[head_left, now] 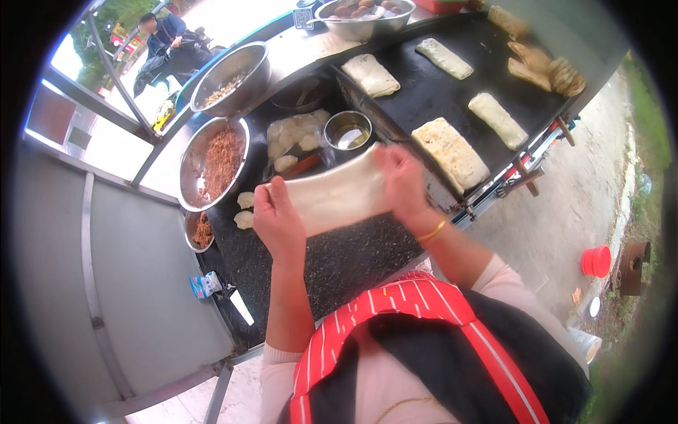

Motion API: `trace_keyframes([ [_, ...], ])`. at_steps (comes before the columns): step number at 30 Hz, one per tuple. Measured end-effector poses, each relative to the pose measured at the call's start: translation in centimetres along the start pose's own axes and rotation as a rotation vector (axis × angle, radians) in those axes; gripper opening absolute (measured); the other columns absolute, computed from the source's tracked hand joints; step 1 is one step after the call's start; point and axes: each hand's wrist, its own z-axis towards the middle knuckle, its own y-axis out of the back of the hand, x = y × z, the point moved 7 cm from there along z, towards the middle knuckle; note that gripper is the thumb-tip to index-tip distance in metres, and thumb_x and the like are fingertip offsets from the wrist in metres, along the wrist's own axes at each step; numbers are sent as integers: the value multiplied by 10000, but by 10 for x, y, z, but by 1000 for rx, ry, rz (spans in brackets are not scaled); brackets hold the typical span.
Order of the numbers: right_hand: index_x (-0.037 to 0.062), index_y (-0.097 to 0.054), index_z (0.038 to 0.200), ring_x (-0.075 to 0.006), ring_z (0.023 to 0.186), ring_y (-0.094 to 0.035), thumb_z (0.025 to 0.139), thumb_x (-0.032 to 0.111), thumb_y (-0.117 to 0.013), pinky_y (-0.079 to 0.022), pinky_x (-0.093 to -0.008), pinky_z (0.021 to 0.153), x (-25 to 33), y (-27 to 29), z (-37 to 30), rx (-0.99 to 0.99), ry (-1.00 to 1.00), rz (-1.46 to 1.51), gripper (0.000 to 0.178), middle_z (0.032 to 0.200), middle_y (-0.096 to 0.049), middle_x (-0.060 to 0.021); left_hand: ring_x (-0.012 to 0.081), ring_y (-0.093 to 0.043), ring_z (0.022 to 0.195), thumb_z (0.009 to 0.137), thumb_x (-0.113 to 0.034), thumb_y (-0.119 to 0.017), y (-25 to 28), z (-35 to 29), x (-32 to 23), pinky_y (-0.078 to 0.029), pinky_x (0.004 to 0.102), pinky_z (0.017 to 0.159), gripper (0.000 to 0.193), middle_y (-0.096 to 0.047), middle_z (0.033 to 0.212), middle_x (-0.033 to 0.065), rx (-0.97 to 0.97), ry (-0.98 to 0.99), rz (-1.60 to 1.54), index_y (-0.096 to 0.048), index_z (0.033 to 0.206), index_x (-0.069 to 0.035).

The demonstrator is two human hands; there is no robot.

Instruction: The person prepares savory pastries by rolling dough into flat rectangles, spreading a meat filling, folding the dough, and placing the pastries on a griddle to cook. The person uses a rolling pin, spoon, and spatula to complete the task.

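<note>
A thin pale sheet of dough [339,194] is stretched between my two hands over the dark speckled worktop [339,265]. My left hand [277,219] pinches its left end, thumb uppermost. At the other end my right hand [406,185], slightly blurred and with a gold bangle at the wrist, grips the dough. Just left of my left hand lie two small dough lumps [244,220]. Behind the sheet stand a round metal tin of oil [347,131] and a plastic-covered batch of dough balls [296,134].
On the right, a black griddle [431,95] carries several filled flatbreads [450,152]. Metal bowls at the left hold reddish minced filling [222,162] and chopped bits [224,88]. A bowl of eggs [364,18] is at the back. Beyond the stall, a person [169,42] sits on a scooter.
</note>
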Motion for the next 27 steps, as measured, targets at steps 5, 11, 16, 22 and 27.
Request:
trace_keyframes([
  [5, -13, -732, 934, -93, 642, -572, 938, 287, -735, -485, -289, 618, 78, 70, 137, 18, 102, -295, 300, 725, -672, -30, 127, -551, 776, 1058, -409, -591, -144, 18, 21, -464, 313, 672, 408, -624, 852, 14, 131, 582, -488, -647, 1054, -5],
  [11, -7, -724, 915, -189, 700, -673, 937, 309, -719, -539, -329, 711, 29, 121, 285, 130, 84, -493, 317, 800, -727, -106, 215, -605, 731, 991, -411, -677, -276, 73, 9, -500, 381, 709, 431, -691, 882, 117, 395, 387, -77, -688, 998, 20],
  [16, 4, -655, 1185, -351, 1065, -691, 977, 494, -614, -550, -445, 892, 13, 124, 292, 132, 83, -1257, 534, 1100, -732, -198, 335, -597, 1219, 932, -406, -693, -277, 67, -51, -436, 532, 1011, 416, -672, 1267, 182, 440, -41, 850, -728, 1059, -11],
  [22, 126, -416, 1548, -377, 1528, -269, 1041, 537, -447, -261, -515, 1208, 11, 92, 236, 676, 552, -1513, 655, 1620, -346, -209, 345, -221, 1555, 1057, -533, -391, -314, 25, -57, -118, 523, 1262, 715, -286, 1651, 214, 605, -619, 928, -371, 1545, -11],
  [27, 137, -485, 1517, -247, 1366, -488, 1083, 465, -447, -353, -370, 1157, 75, 161, 249, 588, 287, -691, 546, 1527, -483, -106, 325, -245, 1556, 1082, -530, -332, -307, 45, -80, -25, 570, 1263, 694, -314, 1645, 211, 836, -465, 759, -369, 1566, -34],
])
